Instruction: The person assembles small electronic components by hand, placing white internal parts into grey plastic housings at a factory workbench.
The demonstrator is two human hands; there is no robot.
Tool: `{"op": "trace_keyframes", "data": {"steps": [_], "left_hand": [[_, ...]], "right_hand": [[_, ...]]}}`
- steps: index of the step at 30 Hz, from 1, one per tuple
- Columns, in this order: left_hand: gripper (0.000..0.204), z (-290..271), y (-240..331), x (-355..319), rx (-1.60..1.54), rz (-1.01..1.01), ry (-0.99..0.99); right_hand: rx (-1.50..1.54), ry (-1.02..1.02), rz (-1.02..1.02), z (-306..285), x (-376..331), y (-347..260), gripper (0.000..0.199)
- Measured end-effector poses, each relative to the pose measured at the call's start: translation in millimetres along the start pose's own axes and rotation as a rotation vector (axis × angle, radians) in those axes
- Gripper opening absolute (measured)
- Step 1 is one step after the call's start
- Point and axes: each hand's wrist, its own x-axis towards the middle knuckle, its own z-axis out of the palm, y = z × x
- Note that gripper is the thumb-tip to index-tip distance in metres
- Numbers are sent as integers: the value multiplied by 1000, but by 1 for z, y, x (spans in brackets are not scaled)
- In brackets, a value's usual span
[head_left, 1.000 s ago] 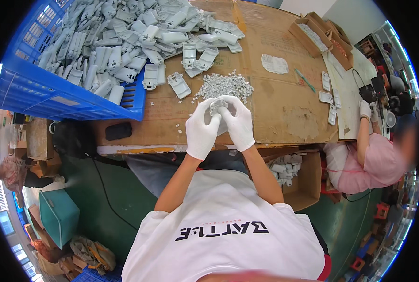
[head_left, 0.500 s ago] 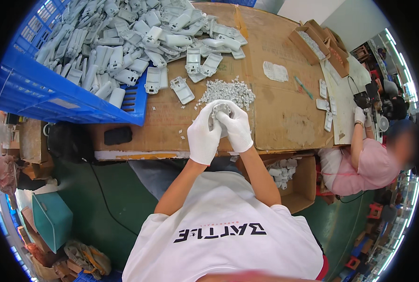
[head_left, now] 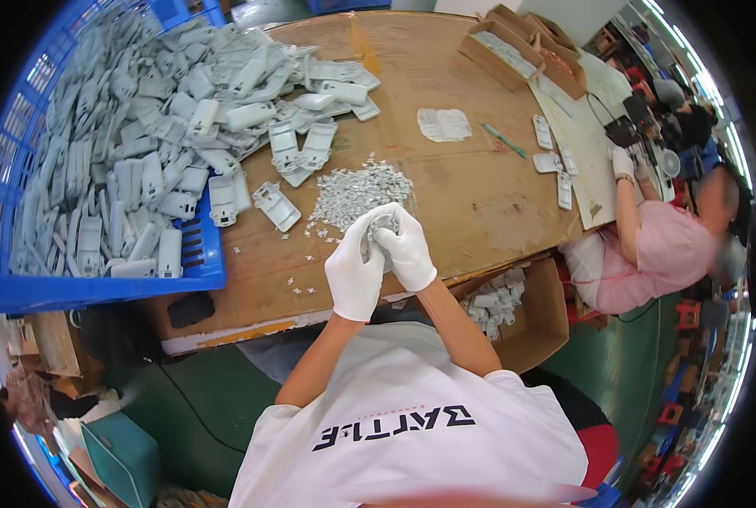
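Observation:
Both my hands wear white gloves and meet over the near edge of the wooden table (head_left: 479, 203). My left hand (head_left: 354, 267) and my right hand (head_left: 408, 250) are closed together around a grey plastic part (head_left: 381, 229), which is mostly hidden between the fingers. Just beyond my hands lies a heap of small grey clips (head_left: 361, 190). A single grey housing (head_left: 276, 206) lies to the left of that heap.
A blue crate (head_left: 73, 284) full of grey housings fills the left side, spilling onto the table. A cardboard box (head_left: 530, 313) with parts stands below the table's edge on the right. Another person in pink (head_left: 657, 245) works at the right end. Cardboard trays (head_left: 513, 51) stand at the back.
My hands stay together on the part and have shifted only slightly; the view has moved a little, so the table and crate sit differently in the picture.

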Motion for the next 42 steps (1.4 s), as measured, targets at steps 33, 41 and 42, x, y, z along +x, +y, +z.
{"op": "trace_keyframes", "data": {"steps": [33,41,42], "left_hand": [[42,-30,-34,72,722,301,107],[31,-102,-85,64,898,63,25],[31,-102,-90,64,894,59,21]], "right_hand": [[-1579,485,-332,-286,96,-97,20],[-1712,500,-602,-240,101,-104,19],[-1544,347,-721,-209,91,-93,16]]}}
